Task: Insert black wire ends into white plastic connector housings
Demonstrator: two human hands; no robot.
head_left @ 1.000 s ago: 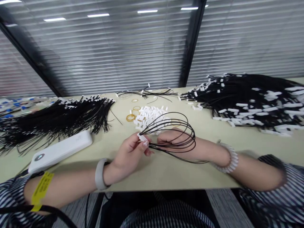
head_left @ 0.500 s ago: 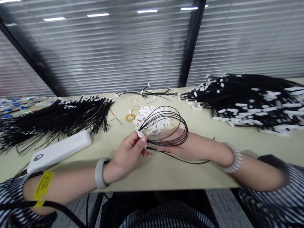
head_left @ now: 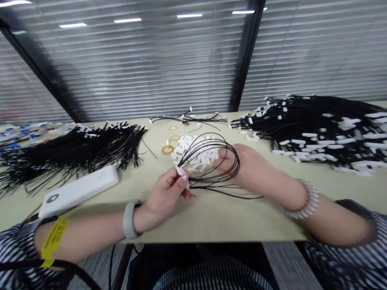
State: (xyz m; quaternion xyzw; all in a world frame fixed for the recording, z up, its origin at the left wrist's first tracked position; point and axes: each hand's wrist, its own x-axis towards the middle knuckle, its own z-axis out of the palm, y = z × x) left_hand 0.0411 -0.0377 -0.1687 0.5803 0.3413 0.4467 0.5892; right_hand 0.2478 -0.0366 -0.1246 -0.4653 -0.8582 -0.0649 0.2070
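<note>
My left hand is closed, its thumb pressing white end pieces at the gathered ends of a bundle of thin black cables. From there the cables bow out to the right in a wide loop, and a few trail low towards my right forearm. Behind that loop, my right hand reaches to the right edge of a pile of small white pieces. Its fingers are blurred and partly covered by the cables, so their grip is unclear. Several yellow rubber bands lie left of the pile.
A heap of black cables covers the table's left side, near a white power bank. At right lies a larger cable heap with white ends. Several loose cables lie at the back, before window blinds.
My right hand has moved up and away from the cables near my left hand, to the white pile's right edge. A rubber band there is now covered. My left hand keeps its hold.
</note>
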